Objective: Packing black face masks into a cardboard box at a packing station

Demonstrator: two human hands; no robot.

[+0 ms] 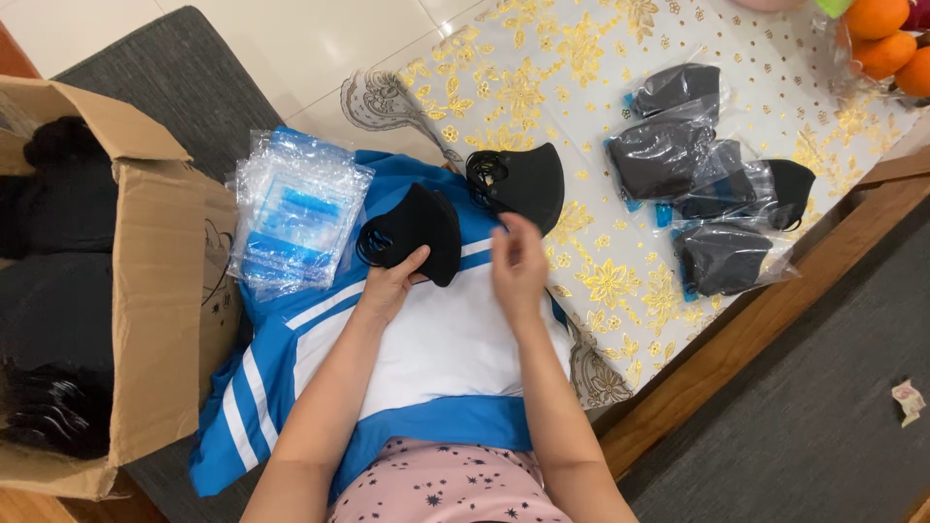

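Note:
My left hand grips the lower edge of a black cloth face mask lying on a blue and white garment spread over my lap. My right hand hovers just right of it, fingers apart and blurred, holding nothing. A second black mask rests just above my right hand, at the edge of the table. A stack of clear plastic bags with blue seals sits left of the held mask.
An open cardboard box at the left holds many black masks. Several bagged black masks lie on the white tablecloth with gold flowers. Oranges sit at the top right. The table's wooden edge runs diagonally on the right.

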